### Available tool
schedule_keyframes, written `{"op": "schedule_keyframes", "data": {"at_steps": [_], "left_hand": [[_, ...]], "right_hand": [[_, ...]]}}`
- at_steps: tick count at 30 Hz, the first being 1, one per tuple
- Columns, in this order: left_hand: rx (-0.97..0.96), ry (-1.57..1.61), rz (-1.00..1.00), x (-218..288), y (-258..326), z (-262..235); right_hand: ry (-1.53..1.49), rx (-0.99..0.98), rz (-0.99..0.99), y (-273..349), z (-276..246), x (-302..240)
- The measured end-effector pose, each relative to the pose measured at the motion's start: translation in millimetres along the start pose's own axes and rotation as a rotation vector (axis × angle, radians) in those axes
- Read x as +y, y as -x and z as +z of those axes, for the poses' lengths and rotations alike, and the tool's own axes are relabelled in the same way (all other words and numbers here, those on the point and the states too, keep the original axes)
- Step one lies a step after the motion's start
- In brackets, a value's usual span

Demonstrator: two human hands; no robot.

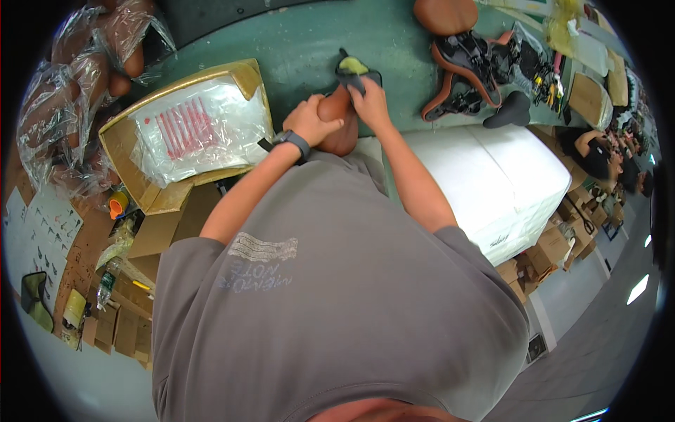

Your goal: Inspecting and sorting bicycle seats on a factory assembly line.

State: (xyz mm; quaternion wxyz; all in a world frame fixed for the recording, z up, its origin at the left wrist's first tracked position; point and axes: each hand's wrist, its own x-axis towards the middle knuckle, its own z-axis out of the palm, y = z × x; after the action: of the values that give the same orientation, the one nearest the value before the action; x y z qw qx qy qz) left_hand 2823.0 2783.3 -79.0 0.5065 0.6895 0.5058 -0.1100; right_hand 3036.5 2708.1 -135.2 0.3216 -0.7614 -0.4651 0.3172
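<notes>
A brown bicycle saddle (342,139) is held close against my body at the edge of the green bench. My left hand (311,121), with a dark watch on its wrist, is closed around the saddle's left side. At the saddle's far end, my right hand (370,107) pinches a dark grey cloth (351,81). A yellow-green patch shows on the cloth, just beyond my fingertips. The fingers of my right hand are partly hidden by the cloth, which touches or lies very near the saddle.
Left of my hands stands an open cardboard box (184,198) with clear plastic bags (190,126). Plastic-wrapped brown saddles (74,91) are piled far left. Right are a white wrapped block (485,179), upturned saddles (460,67), a black saddle (510,110) and tools (552,81) on the green bench (295,49).
</notes>
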Motion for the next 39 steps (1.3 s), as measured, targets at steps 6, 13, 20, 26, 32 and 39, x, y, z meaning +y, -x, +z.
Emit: {"op": "schedule_keyframes", "data": {"at_steps": [6, 13, 20, 26, 32, 39], "left_hand": [[-0.18, 0.089, 0.09, -2, -17, -12], [-0.113, 0.21, 0.057, -35, -13, 4], [-0.122, 0.366, 0.005, -38, -23, 15], [-0.113, 0.086, -0.051, 7, -4, 14], [-0.184, -0.428, -0.164, 54, -23, 10], [-0.206, -0.459, -0.105, 63, -29, 20]], "right_hand": [[0.216, -0.062, 0.362, -81, -1, 47], [-0.54, 0.141, 0.685, 31, 11, 24], [-0.005, 0.143, -0.048, -23, 15, -2], [0.185, -0.169, 0.181, -105, 10, 35], [-0.008, -0.081, -0.008, -19, -2, -4], [0.112, -0.074, 0.219, -81, 11, 25]]}}
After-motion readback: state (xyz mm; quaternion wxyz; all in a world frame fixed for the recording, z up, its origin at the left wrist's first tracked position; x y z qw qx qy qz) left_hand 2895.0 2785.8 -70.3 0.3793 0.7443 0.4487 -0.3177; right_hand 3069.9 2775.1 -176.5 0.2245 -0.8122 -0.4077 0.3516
